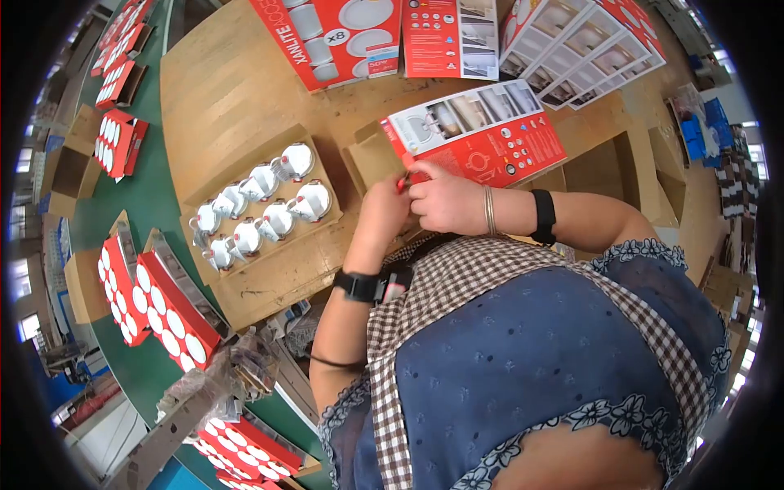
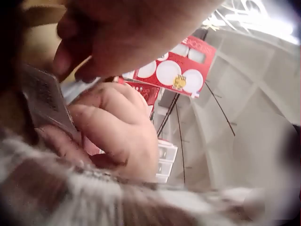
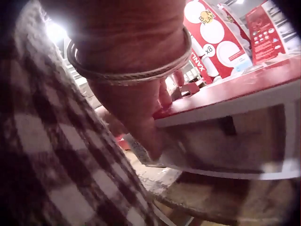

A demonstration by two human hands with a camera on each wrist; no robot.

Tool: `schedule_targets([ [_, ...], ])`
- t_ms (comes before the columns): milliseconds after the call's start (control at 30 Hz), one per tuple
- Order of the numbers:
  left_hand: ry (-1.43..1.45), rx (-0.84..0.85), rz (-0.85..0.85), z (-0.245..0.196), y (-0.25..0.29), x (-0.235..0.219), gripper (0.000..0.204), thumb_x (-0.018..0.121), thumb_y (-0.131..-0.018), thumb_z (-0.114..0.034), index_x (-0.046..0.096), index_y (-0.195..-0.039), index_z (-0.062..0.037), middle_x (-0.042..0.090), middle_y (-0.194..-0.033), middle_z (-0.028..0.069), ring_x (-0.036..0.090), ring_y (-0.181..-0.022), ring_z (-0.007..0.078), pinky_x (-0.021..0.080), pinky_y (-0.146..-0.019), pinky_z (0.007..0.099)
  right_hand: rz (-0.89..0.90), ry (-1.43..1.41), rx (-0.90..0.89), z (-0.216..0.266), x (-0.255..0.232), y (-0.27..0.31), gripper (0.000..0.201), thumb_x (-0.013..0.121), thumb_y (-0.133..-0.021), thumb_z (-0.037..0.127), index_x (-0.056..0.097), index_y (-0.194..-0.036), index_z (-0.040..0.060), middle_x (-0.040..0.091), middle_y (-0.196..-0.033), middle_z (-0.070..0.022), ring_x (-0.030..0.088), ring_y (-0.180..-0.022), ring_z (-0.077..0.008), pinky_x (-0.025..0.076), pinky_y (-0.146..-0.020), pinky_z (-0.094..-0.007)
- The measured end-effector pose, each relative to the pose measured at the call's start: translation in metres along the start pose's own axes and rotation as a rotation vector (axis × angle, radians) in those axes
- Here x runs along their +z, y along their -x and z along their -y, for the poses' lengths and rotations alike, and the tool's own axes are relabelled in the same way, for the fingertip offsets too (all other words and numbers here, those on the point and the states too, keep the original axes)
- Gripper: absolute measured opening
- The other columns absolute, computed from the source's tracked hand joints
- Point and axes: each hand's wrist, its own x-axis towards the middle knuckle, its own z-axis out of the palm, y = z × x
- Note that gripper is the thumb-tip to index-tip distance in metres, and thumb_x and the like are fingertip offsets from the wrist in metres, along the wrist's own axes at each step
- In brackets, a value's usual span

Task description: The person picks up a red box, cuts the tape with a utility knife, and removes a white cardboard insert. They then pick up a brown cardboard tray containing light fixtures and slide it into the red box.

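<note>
A red printed box lies tilted before the person, also large in the right wrist view, its red face uppermost. At its near left corner the right hand grips with bent fingers. Touching that hand, the left hand pinches a small red piece, too small to identify. In the left wrist view, the left hand is above the right hand, whose curled fingers are at a grey printed flap. The right hand partly hides the box's end.
Left of the hands, an open carton holds several white lamps in rows. Upright red boxes stand at the back. An open brown carton is beyond the right forearm. More red boxes are on the green surface at left.
</note>
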Motion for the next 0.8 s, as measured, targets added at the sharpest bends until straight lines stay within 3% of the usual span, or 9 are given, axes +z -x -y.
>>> schedule_targets([
  [67,-0.192,0.152,-0.275,-0.008,0.007,-0.010,0.025,0.064,-0.089,-0.018,0.069,-0.110,-0.0051,0.069,-0.092,0.0219,0.068,-0.089,0.0394,0.053,-0.076,0.0437,-0.043,-0.052,0.065,-0.005,0.003,0.003,0.008,0.059,-0.072,0.015,0.059,-0.064,0.0146,0.052,-0.072,-0.0002,0.056,-0.088,-0.0190,0.034,-0.110,-0.0529],
  [133,-0.051,0.165,-0.446,-0.008,0.028,-0.037,0.022,0.065,-0.091,-0.020,0.070,-0.106,-0.0050,0.069,-0.091,0.0211,0.068,-0.086,0.0387,0.053,-0.074,0.0416,-0.053,-0.030,0.058,-0.005,0.006,0.001,0.006,0.060,-0.071,0.017,0.060,-0.065,0.0144,0.052,-0.072,-0.0003,0.056,-0.088,-0.0187,0.034,-0.110,-0.0530],
  [233,-0.139,0.167,-0.590,0.018,0.066,-0.079,0.016,0.068,-0.090,-0.018,0.069,-0.096,-0.0037,0.068,-0.090,0.0170,0.065,-0.082,0.0341,0.051,-0.072,0.0392,0.078,0.011,0.113,-0.007,0.013,-0.008,0.009,0.063,-0.078,0.020,0.066,-0.069,0.0178,0.058,-0.074,0.0018,0.058,-0.091,-0.0168,0.030,-0.111,-0.0534],
  [333,-0.356,0.116,-0.730,0.051,0.094,-0.115,0.012,0.069,-0.085,-0.008,0.069,-0.097,-0.0053,0.067,-0.092,0.0129,0.064,-0.084,0.0330,0.051,-0.073,0.0390,0.188,0.001,0.109,-0.015,0.010,-0.022,0.012,0.065,-0.083,0.025,0.069,-0.074,0.0169,0.062,-0.079,-0.0005,0.061,-0.091,-0.0188,0.039,-0.104,-0.0485],
  [400,-0.388,0.081,-0.749,0.064,0.102,-0.131,0.018,0.069,-0.083,-0.006,0.069,-0.100,-0.0062,0.067,-0.101,0.0113,0.064,-0.088,0.0329,0.051,-0.077,0.0392,0.080,-0.444,0.355,-0.021,0.002,-0.042,0.016,0.064,-0.086,0.026,0.070,-0.079,0.0137,0.065,-0.084,-0.0049,0.063,-0.090,-0.0239,0.047,-0.090,-0.0433],
  [433,-0.540,0.148,-0.743,0.069,0.103,-0.136,0.024,0.068,-0.080,-0.003,0.069,-0.104,-0.0071,0.066,-0.108,0.0099,0.064,-0.093,0.0330,0.052,-0.080,0.0395,0.088,-0.443,0.352,-0.023,0.002,-0.052,0.016,0.064,-0.086,0.026,0.070,-0.079,0.0137,0.065,-0.084,-0.0049,0.063,-0.090,-0.0239,0.047,-0.090,-0.0433],
  [467,-0.530,0.141,-0.738,0.075,0.105,-0.138,0.024,0.068,-0.080,-0.003,0.069,-0.104,-0.0071,0.066,-0.108,0.0099,0.064,-0.093,0.0330,0.052,-0.080,0.0395,-0.059,-0.475,0.471,-0.023,0.002,-0.066,0.015,0.063,-0.087,0.024,0.070,-0.081,0.0124,0.066,-0.086,-0.0065,0.063,-0.089,-0.0262,0.048,-0.084,-0.0427],
  [600,-0.462,0.223,-0.457,0.094,0.111,-0.156,0.034,0.069,-0.073,0.002,0.069,-0.105,-0.0086,0.066,-0.110,0.0090,0.064,-0.099,0.0329,0.052,-0.083,0.0399,-0.361,-0.445,0.733,-0.017,0.027,-0.115,0.013,0.064,-0.086,0.019,0.071,-0.089,0.0091,0.065,-0.088,-0.0076,0.063,-0.086,-0.0297,0.050,-0.075,-0.0412],
  [800,-0.438,0.256,-0.203,0.102,0.115,-0.144,0.036,0.067,-0.070,0.005,0.070,-0.104,-0.0081,0.066,-0.106,0.0093,0.065,-0.092,0.0317,0.053,-0.077,0.0374,-0.368,-0.379,0.888,-0.008,0.041,-0.117,0.011,0.064,-0.084,0.014,0.073,-0.090,0.0096,0.064,-0.089,-0.0068,0.063,-0.081,-0.0278,0.050,-0.074,-0.0414],
])
